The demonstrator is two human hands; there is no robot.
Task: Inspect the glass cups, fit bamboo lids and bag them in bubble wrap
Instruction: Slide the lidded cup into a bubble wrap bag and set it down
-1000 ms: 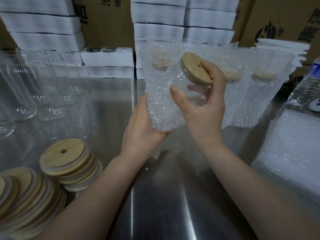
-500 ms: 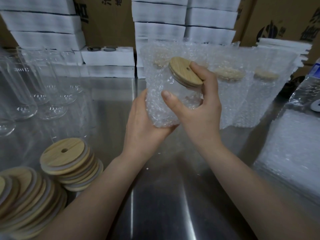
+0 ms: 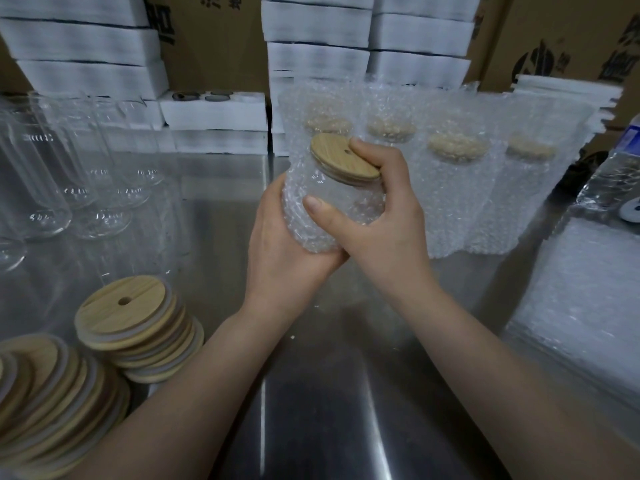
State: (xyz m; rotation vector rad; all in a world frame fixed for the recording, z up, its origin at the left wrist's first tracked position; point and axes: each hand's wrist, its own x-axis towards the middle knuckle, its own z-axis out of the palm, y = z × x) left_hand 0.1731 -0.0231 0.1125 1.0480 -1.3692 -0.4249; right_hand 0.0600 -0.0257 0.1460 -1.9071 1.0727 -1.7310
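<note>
Lid (image 3: 343,159) rim bare; left hand (image 3: 280,258) holds bag (image 3: 301,216), right hand (image 3: 381,223) cup (image 3: 346,192).

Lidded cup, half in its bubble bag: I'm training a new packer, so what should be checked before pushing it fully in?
1. Bamboo lid sits flush on glass cup: ok.
2. Right hand grips cup and lid: ok.
3. Left hand holds bubble bag: ok.
4. Bag covers lid: not ok, lid exposed.
5. Glass free of cracks: cannot tell.
</note>
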